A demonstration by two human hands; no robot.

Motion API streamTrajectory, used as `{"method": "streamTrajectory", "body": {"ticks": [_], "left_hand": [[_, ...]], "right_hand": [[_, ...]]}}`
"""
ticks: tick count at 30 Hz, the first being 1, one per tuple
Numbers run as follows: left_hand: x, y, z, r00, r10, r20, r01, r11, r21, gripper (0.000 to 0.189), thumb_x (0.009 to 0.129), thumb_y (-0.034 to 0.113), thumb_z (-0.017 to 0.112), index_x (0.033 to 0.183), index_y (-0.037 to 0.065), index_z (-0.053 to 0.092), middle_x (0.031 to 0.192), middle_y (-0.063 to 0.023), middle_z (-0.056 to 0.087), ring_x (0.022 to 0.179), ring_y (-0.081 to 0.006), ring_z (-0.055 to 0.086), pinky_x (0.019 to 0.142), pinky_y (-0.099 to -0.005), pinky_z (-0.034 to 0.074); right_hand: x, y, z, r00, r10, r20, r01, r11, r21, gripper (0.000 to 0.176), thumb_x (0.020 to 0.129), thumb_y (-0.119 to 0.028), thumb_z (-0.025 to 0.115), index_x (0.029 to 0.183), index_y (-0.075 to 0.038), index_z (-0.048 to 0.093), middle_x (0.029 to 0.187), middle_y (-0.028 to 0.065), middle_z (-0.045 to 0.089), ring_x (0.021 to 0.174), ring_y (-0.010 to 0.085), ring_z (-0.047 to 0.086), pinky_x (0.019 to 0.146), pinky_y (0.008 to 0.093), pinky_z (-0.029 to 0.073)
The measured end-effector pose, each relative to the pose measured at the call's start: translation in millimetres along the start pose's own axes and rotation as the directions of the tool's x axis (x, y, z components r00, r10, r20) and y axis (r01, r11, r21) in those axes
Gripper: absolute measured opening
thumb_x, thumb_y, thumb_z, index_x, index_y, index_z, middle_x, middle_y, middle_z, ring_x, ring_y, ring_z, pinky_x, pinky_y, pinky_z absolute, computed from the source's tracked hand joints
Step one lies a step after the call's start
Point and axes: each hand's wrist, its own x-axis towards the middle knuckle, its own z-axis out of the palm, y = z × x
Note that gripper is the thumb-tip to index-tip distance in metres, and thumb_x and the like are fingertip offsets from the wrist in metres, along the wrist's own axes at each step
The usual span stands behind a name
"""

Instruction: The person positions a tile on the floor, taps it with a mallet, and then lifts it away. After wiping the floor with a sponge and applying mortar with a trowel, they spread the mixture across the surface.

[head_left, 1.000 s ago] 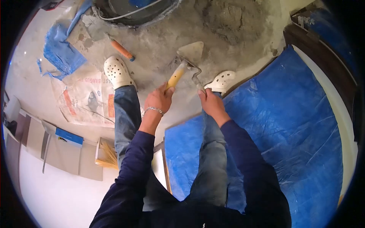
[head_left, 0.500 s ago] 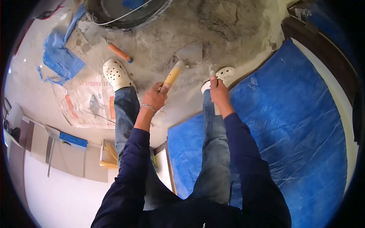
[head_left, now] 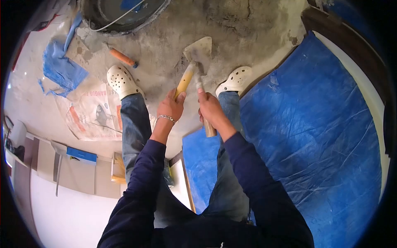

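My left hand [head_left: 170,108] is closed around the yellow handle of a trowel [head_left: 200,47]. The trowel's pointed, mortar-stained blade is over the rough cement floor. In my right hand [head_left: 211,108] is a wooden-handled tool [head_left: 210,130], its butt sticking out below the fist. Its greyish upper end meets or overlaps the trowel near the neck; I cannot make out its kind or whether they touch. Both hands are in front of me, between my two white clogs.
A black tub [head_left: 124,25] with grey contents stands at the top left. An orange-handled tool [head_left: 123,57] and torn blue plastic [head_left: 64,68] lie on the floor beside a printed sack [head_left: 93,109]. Blue sheeting [head_left: 314,124] covers the right side.
My right hand has moved left with its tool, bringing it against or over the trowel's neck. The trowel blade has risen slightly and turned. My view has shifted a little.
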Motion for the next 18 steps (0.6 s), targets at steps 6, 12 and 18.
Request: {"method": "streamTrajectory", "body": {"ticks": [6,12,18], "left_hand": [[2.0,2.4,-4.9,1.000,0.001,0.009,-0.002,0.997,0.080,0.053,0.089,0.049,0.051,0.123,0.008,0.052,0.104,-0.0227,0.063,0.096,-0.0403,0.060,0.081,-0.0454,0.047],[5.7,-7.4,-2.4,0.999,0.044,-0.002,-0.045,0.999,-0.023,0.057,0.088,0.050,0.054,0.121,0.004,0.050,0.094,-0.0217,0.065,0.084,-0.0363,0.065,0.071,-0.0434,0.050],[9.0,2.7,-52.7,0.848,-0.127,0.514,0.464,0.646,-0.606,0.055,0.087,0.047,0.061,0.112,0.000,0.045,0.070,-0.0066,0.055,0.055,-0.0155,0.059,0.040,-0.0295,0.044]], "right_hand": [[35.5,-54.7,-35.4,0.995,-0.074,-0.068,0.054,0.966,-0.251,0.057,0.094,-0.049,0.032,0.099,0.003,0.054,0.096,0.0301,0.062,0.093,0.0457,0.058,0.082,0.0516,0.044],[23.2,18.5,-27.5,0.950,-0.311,-0.029,0.196,0.664,-0.721,0.055,0.094,-0.052,0.033,0.102,-0.002,0.053,0.095,0.0273,0.063,0.092,0.0457,0.059,0.081,0.0509,0.045],[29.7,-12.9,-65.1,0.947,-0.208,-0.244,0.156,0.964,-0.217,0.057,0.094,-0.052,0.034,0.096,0.000,0.055,0.091,0.0266,0.064,0.087,0.0452,0.060,0.077,0.0514,0.045]]}}
